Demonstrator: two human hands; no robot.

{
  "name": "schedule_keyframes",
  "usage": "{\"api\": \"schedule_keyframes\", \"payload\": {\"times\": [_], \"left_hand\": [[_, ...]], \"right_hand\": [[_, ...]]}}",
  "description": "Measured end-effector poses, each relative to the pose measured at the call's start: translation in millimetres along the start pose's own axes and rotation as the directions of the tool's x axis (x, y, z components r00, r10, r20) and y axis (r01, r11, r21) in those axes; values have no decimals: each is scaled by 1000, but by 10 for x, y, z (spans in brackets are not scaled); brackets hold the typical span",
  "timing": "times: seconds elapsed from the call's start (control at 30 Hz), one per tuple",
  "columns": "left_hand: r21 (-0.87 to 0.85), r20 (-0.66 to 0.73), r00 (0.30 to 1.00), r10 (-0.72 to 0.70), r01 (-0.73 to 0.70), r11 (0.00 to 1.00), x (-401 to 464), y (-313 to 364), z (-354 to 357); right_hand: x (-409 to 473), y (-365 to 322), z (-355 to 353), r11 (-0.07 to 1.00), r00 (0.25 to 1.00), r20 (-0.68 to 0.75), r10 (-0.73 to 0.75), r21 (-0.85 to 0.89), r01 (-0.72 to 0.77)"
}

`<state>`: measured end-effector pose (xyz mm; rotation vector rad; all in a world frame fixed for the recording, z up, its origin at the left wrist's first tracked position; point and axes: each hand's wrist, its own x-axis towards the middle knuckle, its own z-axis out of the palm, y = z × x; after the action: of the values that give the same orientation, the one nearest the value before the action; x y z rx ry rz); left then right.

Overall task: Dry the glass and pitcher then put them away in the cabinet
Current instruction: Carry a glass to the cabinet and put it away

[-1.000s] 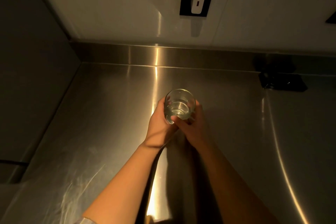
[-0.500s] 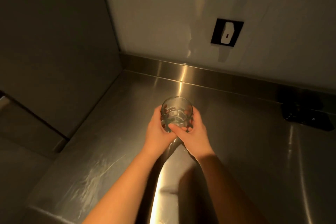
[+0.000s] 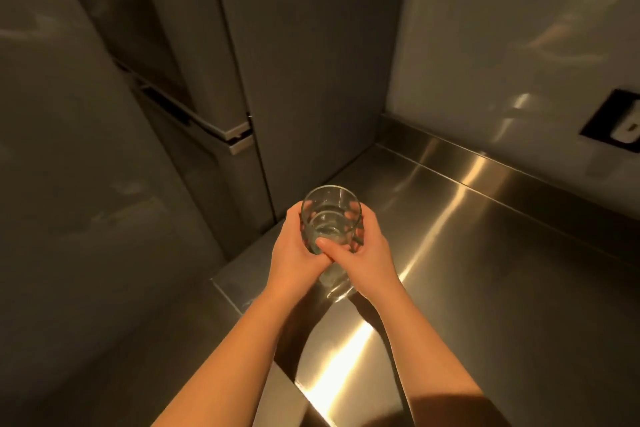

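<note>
Head view: glass (image 3: 331,215) upright, cupped between left hand (image 3: 294,255) and right hand (image 3: 367,258).

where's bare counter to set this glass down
The steel counter is bare to the right of both hands, out to its raised back edge under the wall. The left hand and right hand grip the glass near the counter's left edge, tight against the tall cabinet panel.

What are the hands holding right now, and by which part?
The glass, upright and mouth up, is clasped by both hands around its side wall: left hand on the left side, right hand on the right, thumb across the near face. Rim free.
</note>
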<state>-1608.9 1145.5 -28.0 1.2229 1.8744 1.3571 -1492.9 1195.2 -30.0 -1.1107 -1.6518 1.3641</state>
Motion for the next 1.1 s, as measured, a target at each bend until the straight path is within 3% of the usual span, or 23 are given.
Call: {"api": "schedule_keyframes", "payload": {"times": [0.23, 0.43, 0.83, 1.1], "left_hand": [[-7, -202, 979, -27, 26, 1000, -68, -204, -914], [-35, -272, 958, -85, 78, 996, -165, -475, -1741], [-65, -309, 949, -64, 47, 997, -231, -994, -3640], [-147, -325, 945, -33, -16, 989, 18, -1194, -4295]], "right_hand": [[115, -322, 912, 996, 976, 199, -90, -4, 92], [40, -565, 1729, 991, 942, 309, -131, 36, 126], [-243, -1125, 3503, 972, 905, 357, -231, 38, 234], [-108, -1438, 4131, 954, 894, 348, -283, 2, 301]]}}
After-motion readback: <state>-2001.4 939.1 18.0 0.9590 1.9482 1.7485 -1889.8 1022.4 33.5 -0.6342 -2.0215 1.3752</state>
